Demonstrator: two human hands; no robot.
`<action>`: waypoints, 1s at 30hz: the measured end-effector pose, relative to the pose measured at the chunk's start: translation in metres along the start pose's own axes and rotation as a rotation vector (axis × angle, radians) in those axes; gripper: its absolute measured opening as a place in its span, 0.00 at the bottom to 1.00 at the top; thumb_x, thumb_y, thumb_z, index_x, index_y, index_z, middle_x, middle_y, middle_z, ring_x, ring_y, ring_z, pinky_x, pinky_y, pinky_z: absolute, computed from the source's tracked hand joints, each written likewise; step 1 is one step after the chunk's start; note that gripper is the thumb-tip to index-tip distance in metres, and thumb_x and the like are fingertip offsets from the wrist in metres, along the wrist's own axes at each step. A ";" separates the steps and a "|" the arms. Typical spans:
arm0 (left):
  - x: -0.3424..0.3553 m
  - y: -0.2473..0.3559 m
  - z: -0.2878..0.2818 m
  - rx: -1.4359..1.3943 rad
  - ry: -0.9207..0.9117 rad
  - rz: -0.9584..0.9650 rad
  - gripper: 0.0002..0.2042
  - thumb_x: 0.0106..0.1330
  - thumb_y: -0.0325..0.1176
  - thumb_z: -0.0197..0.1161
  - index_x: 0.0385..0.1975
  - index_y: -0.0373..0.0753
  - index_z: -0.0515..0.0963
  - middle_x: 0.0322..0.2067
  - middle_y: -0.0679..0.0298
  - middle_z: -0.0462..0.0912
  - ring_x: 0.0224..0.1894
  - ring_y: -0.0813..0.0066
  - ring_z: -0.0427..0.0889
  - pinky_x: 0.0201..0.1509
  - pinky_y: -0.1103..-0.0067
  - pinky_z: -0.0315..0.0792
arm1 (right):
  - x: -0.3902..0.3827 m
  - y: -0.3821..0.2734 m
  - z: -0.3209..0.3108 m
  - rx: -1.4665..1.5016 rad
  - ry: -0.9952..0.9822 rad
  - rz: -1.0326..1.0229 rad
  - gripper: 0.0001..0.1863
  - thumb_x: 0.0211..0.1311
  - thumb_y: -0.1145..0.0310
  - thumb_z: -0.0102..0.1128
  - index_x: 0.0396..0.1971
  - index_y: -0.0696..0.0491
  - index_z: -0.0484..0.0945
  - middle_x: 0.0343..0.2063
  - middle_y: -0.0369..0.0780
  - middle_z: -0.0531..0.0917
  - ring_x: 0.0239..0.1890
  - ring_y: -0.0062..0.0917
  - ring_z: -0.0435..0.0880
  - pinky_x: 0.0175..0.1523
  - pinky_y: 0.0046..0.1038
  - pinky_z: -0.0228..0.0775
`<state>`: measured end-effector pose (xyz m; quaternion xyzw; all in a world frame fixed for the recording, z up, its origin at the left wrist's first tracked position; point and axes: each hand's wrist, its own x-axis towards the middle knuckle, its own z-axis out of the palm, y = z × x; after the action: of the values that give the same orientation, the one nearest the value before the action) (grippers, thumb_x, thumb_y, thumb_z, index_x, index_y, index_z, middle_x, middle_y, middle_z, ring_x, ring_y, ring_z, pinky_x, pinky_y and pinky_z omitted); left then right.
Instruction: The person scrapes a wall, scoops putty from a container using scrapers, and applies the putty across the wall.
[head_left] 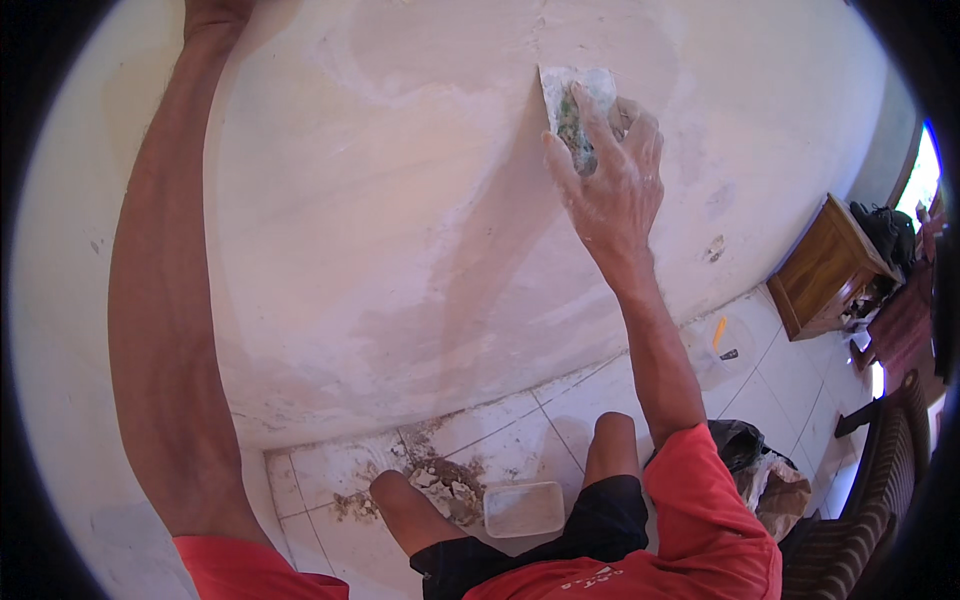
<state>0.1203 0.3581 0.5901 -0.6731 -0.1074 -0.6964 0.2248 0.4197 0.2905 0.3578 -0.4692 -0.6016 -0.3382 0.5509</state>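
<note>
Against the pale, patchy plastered wall (350, 200), my right hand (622, 185) is closed on a flat putty scraper (562, 84). Its blade is whitish with green-grey smears and lies flat or nearly flat on the wall; my fingers spread over its back. White dust or filler coats this hand. My left arm reaches up along the wall at the left, and only the base of my left hand (215, 10) shows at the upper edge. Its fingers are out of the picture.
Below, on the tiled floor, a white rectangular tub (524, 510) stands between my knees beside broken plaster rubble (445, 492). Right of my arm are a clear container (715, 350), a black plastic bag (735, 440), a wooden cabinet (830, 268) and a slatted bench (880, 500).
</note>
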 end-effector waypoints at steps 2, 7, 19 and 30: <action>-0.001 -0.002 -0.002 0.016 0.005 -0.012 0.20 0.69 0.47 0.54 0.47 0.34 0.76 0.35 0.66 0.75 0.38 0.77 0.71 0.43 0.78 0.67 | -0.003 -0.008 -0.004 -0.005 -0.099 0.117 0.27 0.55 0.58 0.69 0.57 0.42 0.80 0.50 0.46 0.72 0.52 0.40 0.72 0.49 0.40 0.73; -0.003 0.000 -0.002 0.019 0.023 -0.039 0.21 0.70 0.47 0.54 0.48 0.34 0.75 0.37 0.64 0.76 0.40 0.75 0.72 0.46 0.77 0.68 | -0.024 -0.008 0.005 0.001 -0.066 0.064 0.28 0.53 0.61 0.71 0.58 0.42 0.79 0.51 0.48 0.71 0.51 0.42 0.72 0.51 0.41 0.71; -0.008 -0.005 -0.002 0.047 0.066 0.004 0.20 0.70 0.47 0.54 0.48 0.35 0.75 0.39 0.63 0.76 0.41 0.75 0.72 0.47 0.77 0.68 | -0.055 0.009 -0.015 0.067 -0.110 0.040 0.30 0.51 0.64 0.71 0.58 0.46 0.78 0.50 0.49 0.71 0.52 0.43 0.71 0.51 0.40 0.70; -0.006 0.006 0.003 -0.047 0.041 -0.031 0.15 0.70 0.46 0.54 0.38 0.39 0.75 0.30 0.70 0.72 0.33 0.83 0.68 0.36 0.82 0.65 | -0.026 0.000 0.003 -0.001 -0.055 0.016 0.28 0.51 0.62 0.71 0.56 0.45 0.79 0.50 0.47 0.71 0.51 0.41 0.72 0.48 0.40 0.72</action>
<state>0.1254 0.3553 0.5830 -0.6619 -0.0968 -0.7158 0.2006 0.4176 0.2882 0.3315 -0.4833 -0.6125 -0.3214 0.5366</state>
